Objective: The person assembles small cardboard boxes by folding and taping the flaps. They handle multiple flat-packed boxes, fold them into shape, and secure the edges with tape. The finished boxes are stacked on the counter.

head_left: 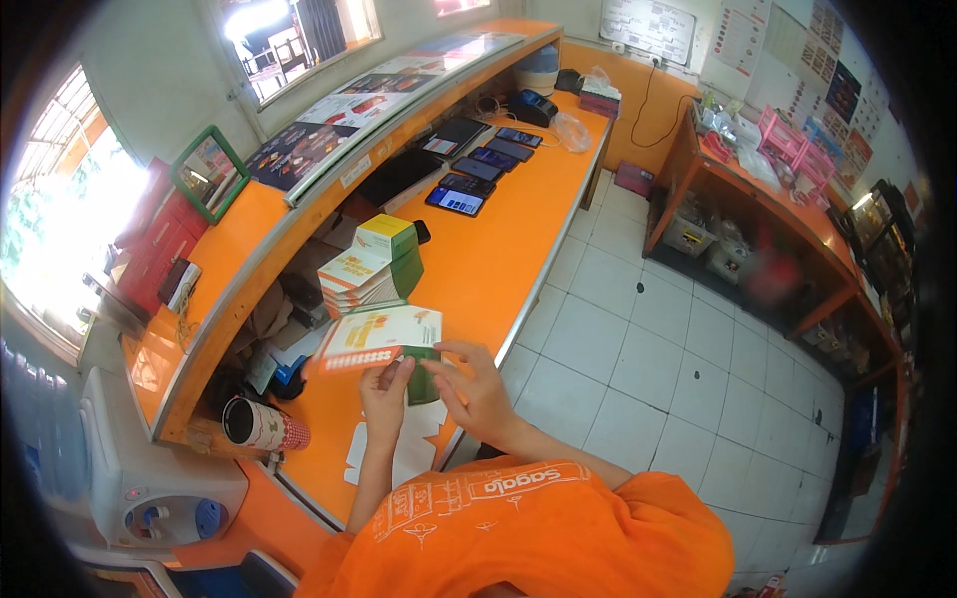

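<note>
My left hand (pixel 385 394) and my right hand (pixel 471 384) together hold a flat printed cardboard sheet (pixel 384 336), white, orange and green, over the orange desk (pixel 478 269). The left hand pinches its lower edge; the right hand's fingers grip its green lower right part. Just beyond it lies a stack of similar flat sheets (pixel 354 279) with a folded green and white box (pixel 387 239) on top. White paper offcuts (pixel 409 448) lie on the desk under my hands.
Several phones (pixel 478 169) lie in a row further along the desk, next to a black tablet (pixel 399 174). A patterned cup (pixel 261 424) lies at the left, a water dispenser (pixel 150 468) below it. Shelves (pixel 778 199) line the right wall across a white tiled floor (pixel 678 359).
</note>
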Demonstrator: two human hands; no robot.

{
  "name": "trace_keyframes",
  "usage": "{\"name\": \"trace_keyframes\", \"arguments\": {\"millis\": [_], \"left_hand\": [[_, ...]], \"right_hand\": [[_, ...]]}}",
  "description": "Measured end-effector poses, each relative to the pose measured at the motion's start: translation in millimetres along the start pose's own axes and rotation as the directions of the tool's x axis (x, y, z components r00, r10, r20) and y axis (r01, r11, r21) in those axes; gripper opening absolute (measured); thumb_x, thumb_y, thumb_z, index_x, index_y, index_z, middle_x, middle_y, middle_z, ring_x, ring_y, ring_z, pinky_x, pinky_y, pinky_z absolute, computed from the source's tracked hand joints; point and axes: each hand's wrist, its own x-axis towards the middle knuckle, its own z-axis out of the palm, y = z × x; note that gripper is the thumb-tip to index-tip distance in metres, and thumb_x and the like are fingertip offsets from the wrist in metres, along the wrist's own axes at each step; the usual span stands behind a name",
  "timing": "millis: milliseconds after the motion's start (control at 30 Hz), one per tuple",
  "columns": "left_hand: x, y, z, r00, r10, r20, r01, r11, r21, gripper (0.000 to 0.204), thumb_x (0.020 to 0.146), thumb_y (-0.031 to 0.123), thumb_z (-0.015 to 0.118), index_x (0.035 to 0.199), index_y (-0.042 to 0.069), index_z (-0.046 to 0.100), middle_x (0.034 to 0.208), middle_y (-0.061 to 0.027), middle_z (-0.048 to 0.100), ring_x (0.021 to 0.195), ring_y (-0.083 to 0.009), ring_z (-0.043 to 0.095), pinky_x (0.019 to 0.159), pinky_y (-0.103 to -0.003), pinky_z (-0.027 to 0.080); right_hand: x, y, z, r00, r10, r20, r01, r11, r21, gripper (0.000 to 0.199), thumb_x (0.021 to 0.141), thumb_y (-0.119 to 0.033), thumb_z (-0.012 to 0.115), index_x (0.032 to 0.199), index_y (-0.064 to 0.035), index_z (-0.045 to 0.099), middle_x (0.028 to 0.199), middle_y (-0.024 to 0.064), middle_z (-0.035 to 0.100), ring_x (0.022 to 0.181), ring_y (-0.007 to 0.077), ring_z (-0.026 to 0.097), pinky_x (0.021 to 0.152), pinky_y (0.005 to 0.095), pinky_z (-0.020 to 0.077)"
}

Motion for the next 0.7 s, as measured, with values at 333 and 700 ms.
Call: {"name": "trace_keyframes", "arguments": {"millis": [333, 700], "left_hand": [[-27.1, -25.8, 22.9, 0.805, 0.236, 0.544, -0.549, 0.644, 0.533, 0.032, 0.077, 0.001, 0.067, 0.108, 0.003, 0.061, 0.117, -0.0175, 0.054, 0.091, -0.0240, 0.066, 0.075, -0.031, 0.054], [4.4, 25.2, -2.7, 0.977, -0.183, 0.112, 0.187, 0.982, -0.018, 0.057, 0.082, -0.002, 0.065, 0.132, 0.004, 0.038, 0.112, -0.0110, 0.054, 0.091, -0.0157, 0.061, 0.079, -0.025, 0.051]], "right_hand": [[14.0, 12.4, 2.0, 0.982, 0.146, 0.122, -0.133, 0.985, -0.112, 0.044, 0.074, -0.012, 0.065, 0.117, -0.0066, 0.059, 0.109, 0.0110, 0.062, 0.094, 0.0280, 0.061, 0.078, 0.0374, 0.0507], [5.8, 23.0, -4.8, 0.998, -0.010, 0.056, 0.013, 0.999, -0.053, 0.031, 0.075, -0.003, 0.066, 0.105, -0.0090, 0.067, 0.092, 0.0078, 0.064, 0.084, 0.0220, 0.062, 0.068, 0.0316, 0.0524]]}}
